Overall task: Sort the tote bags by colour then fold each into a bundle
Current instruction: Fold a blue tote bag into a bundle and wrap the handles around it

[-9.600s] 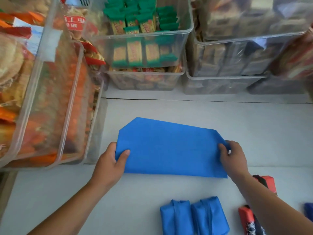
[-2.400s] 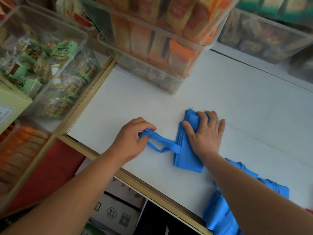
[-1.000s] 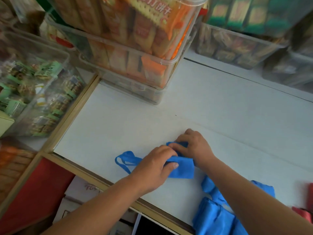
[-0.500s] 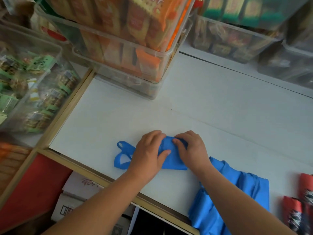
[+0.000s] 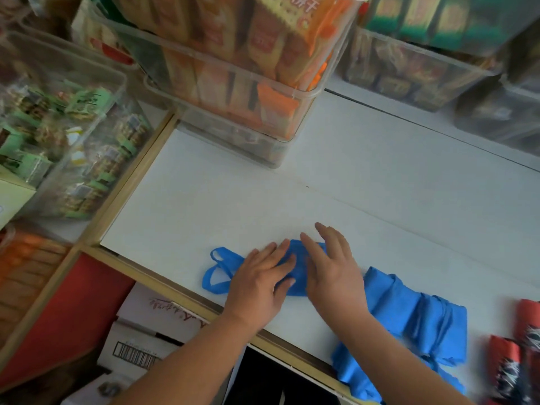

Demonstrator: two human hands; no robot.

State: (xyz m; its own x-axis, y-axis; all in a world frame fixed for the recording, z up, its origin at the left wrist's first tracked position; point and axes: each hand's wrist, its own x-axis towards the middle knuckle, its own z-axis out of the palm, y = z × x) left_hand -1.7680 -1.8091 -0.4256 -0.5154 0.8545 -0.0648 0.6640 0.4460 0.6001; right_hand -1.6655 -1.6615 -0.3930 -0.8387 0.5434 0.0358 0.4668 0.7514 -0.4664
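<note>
The left hand (image 5: 258,277) and right hand (image 5: 331,268) lie flat, fingers straight, gripping nothing and pressing the folded blue bag (image 5: 298,258) at the table's (image 5: 233,200) near edge. Its handles (image 5: 217,273) trail left, not yet wrapped. To the right lie blue bundles (image 5: 409,317), then red ones (image 5: 507,361), seemingly done.

Matt blue cloth tote bag (image 5: 295,268) on a smooth matt white table (image 5: 380,200); clear glossy plastic bins (image 5: 292,118).

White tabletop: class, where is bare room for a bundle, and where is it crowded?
Bare: table between the clear bin and the tote bag, and right toward the far bins. Crowded: near edge, blue bundles and red bundles.
</note>
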